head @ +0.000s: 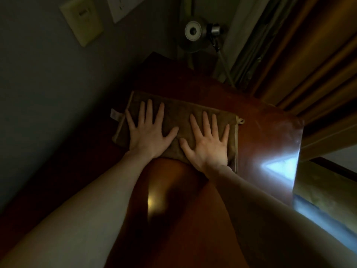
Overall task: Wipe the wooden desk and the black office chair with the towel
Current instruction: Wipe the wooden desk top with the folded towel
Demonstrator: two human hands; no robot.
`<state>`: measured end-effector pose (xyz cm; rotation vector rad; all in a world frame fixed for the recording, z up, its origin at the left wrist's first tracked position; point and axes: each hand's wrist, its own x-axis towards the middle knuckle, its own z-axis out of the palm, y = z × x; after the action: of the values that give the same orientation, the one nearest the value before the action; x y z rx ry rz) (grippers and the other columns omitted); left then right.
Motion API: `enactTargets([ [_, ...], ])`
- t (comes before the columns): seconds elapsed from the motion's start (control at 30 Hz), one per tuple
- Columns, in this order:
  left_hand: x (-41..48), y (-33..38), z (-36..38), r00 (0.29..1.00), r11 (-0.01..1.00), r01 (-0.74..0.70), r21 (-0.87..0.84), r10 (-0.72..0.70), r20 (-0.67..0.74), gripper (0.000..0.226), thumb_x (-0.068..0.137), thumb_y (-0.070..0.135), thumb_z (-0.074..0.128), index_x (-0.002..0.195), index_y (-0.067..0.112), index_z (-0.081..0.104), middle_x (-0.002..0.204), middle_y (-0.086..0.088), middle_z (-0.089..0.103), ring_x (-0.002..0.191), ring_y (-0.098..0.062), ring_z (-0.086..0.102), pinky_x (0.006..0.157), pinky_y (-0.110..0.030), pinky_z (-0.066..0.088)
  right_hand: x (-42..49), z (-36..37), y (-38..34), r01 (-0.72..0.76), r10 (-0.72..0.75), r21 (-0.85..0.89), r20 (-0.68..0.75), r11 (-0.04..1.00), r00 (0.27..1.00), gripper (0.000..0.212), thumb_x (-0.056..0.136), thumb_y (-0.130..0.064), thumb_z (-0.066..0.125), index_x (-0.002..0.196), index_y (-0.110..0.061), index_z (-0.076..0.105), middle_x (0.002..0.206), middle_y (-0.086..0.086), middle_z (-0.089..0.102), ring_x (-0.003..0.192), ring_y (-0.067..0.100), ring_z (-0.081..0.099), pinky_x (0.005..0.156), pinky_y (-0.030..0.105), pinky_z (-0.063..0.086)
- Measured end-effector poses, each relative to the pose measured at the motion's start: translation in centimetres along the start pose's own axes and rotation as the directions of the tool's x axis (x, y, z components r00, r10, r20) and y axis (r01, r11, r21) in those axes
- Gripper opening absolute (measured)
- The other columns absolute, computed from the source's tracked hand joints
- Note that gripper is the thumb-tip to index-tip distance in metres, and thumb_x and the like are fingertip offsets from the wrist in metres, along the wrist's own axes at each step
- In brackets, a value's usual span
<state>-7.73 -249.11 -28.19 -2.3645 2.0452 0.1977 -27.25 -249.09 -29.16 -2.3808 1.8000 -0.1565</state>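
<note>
A folded brown towel [179, 117] lies flat on the reddish wooden desk [260, 136], near the desk's far end. My left hand [149, 132] presses flat on the towel's left half, fingers spread. On the right half my right hand [209, 142] lies flat as well, fingers apart. Neither hand grips the cloth. A white tag [114, 114] sticks out at the towel's left edge and a small loop [240, 120] at its right corner. The black office chair is out of view.
A desk lamp [195, 31] with a metal joint stands at the desk's far end. Grey wall with a light switch plate [82, 20] runs along the left. Curtains [309, 60] hang on the right. Window light glares on the desk's right edge [280, 165].
</note>
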Motion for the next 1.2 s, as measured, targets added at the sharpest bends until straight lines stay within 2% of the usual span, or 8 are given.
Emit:
enactTargets([
  [0.33,-17.1,-1.1,1.7,0.991,0.992,0.12,-0.03,-0.122,-0.052,0.093,0.09,0.081,-0.001,0.165,0.027,0.002,0.172,-0.013,-0.001,0.159,-0.031,-0.004,0.122,-0.066,-0.003,-13.0,0.7,-2.6,0.131,-0.13,-0.013,0.041,0.991,0.991,0.082,0.095,-0.079,0.017,0.165,-0.037,0.005,0.173,0.005,0.003,0.159,0.029,-0.005,0.123,0.067,-0.002],
  [0.63,-29.3,-2.4,2.5,0.972,0.973,0.228,-0.046,-0.23,-0.046,0.09,0.093,0.079,0.008,0.165,0.026,0.006,0.172,-0.013,0.0,0.159,-0.032,-0.004,0.122,-0.066,-0.002,-23.1,1.5,-5.7,0.207,-0.206,-0.006,0.08,0.978,0.975,0.082,0.097,-0.079,0.02,0.165,-0.037,0.003,0.174,0.004,0.001,0.16,0.029,-0.005,0.123,0.068,0.0],
  [0.83,-29.3,-2.8,2.9,0.969,0.969,0.241,-0.048,-0.243,-0.041,0.092,0.091,0.08,0.013,0.165,0.028,0.002,0.172,-0.012,-0.003,0.159,-0.031,-0.008,0.122,-0.067,-0.003,-24.2,1.6,-6.2,0.19,-0.189,0.004,0.108,0.982,0.976,0.081,0.095,-0.08,0.017,0.164,-0.04,-0.001,0.174,0.003,-0.004,0.159,0.028,-0.01,0.123,0.067,-0.002],
  [1.03,-27.0,-3.6,3.2,0.974,0.978,0.205,-0.048,-0.209,-0.084,0.092,0.091,0.079,0.023,0.165,0.025,0.012,0.172,-0.015,0.006,0.159,-0.033,0.0,0.121,-0.069,0.001,-21.0,1.6,-5.7,0.265,-0.264,-0.003,0.075,0.964,0.962,0.082,0.095,-0.081,0.024,0.164,-0.041,0.005,0.173,0.002,0.006,0.16,0.029,-0.002,0.123,0.068,0.005],
  [1.2,-23.1,-4.3,2.8,0.972,0.977,0.205,-0.053,-0.21,-0.103,0.094,0.09,0.081,0.022,0.165,0.025,0.013,0.172,-0.015,0.007,0.159,-0.034,0.002,0.121,-0.069,0.003,-17.5,1.3,-5.9,0.241,-0.24,-0.014,0.058,0.97,0.969,0.08,0.095,-0.08,0.026,0.164,-0.042,0.009,0.173,0.002,0.009,0.16,0.027,-0.001,0.124,0.066,0.006],
])
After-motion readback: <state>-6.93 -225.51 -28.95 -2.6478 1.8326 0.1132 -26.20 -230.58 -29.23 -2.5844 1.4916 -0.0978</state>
